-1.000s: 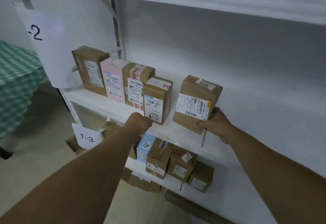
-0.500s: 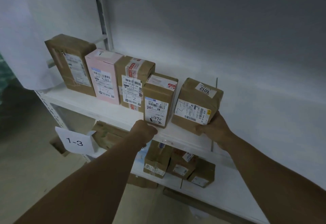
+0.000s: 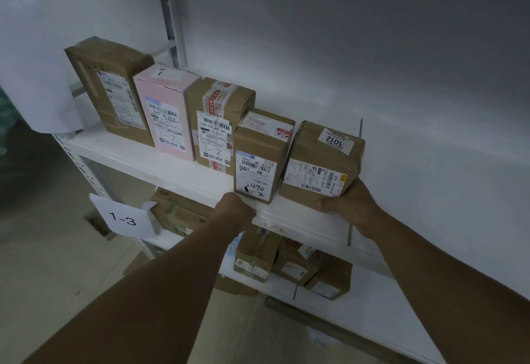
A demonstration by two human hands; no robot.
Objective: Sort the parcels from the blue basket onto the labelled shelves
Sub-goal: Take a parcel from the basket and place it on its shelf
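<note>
Grip is taken by the right hand [image 3: 351,205] on the lower right corner of the brown parcel [image 3: 321,162]. The left hand [image 3: 236,211] is curled into a fist at the front edge of the shelf [image 3: 172,168], nothing seen in it. The brown parcel is found at the right end of the row, tipped slightly, just beside the 2490 parcel [image 3: 256,160]. It lies up and left of the right hand, the nearer one, by which any straightening is judged best done.

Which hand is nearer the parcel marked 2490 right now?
Left. The left hand is fisted at the shelf edge just below the 2490 parcel; the right hand grips the neighbouring 3012 parcel at its lower right corner.
</note>
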